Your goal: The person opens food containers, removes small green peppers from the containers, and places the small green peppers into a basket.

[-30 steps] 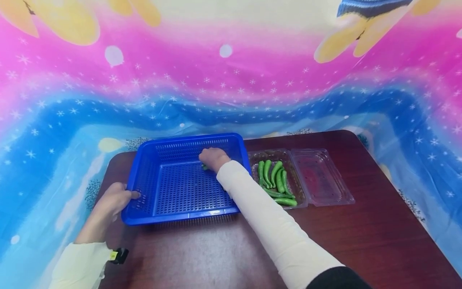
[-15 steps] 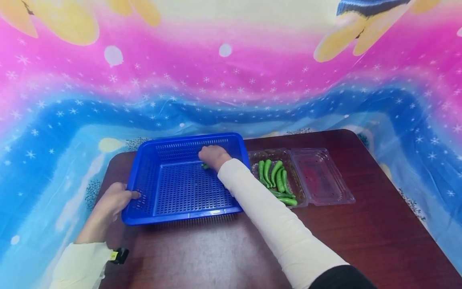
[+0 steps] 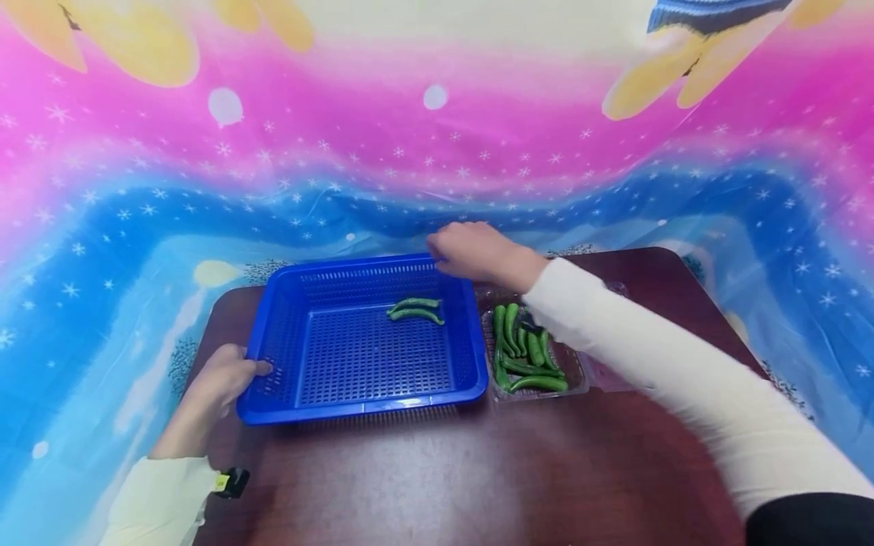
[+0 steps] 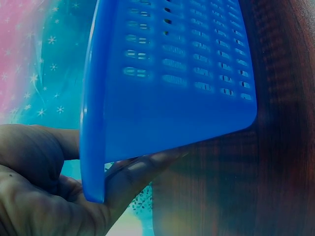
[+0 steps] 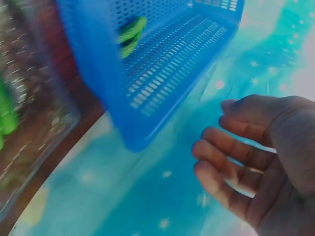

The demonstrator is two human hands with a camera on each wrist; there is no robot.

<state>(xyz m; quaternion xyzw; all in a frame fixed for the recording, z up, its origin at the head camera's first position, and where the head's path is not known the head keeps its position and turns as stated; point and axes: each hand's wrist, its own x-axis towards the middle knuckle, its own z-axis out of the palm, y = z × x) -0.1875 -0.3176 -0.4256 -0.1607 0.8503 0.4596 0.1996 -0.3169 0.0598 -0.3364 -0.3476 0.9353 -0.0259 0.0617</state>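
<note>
A blue plastic basket (image 3: 321, 412) with slotted sides stands on the table. My left hand (image 3: 221, 377) grips its left rim; in the left wrist view the thumb and fingers (image 4: 142, 172) lie on either side of that edge. Two green peppers (image 3: 416, 312) lie side by side on the basket floor, toward the back right. My right hand (image 3: 474, 250) hovers over the basket's back right corner, fingers loosely curled and holding nothing, as the right wrist view shows. Right of the basket, a clear plastic container (image 3: 577, 385) holds several more green peppers (image 3: 539, 384).
The container's clear lid (image 3: 608, 377) lies folded open to the right, mostly hidden under my right sleeve (image 3: 635, 341). Around the dark wooden table (image 3: 410, 485) hangs a patterned pink and blue cloth (image 3: 382, 152), close behind the basket.
My right hand has let go of the two peppers inside the basket, then risen and moved right. They now show on its floor. My left hand keeps its hold on the rim.
</note>
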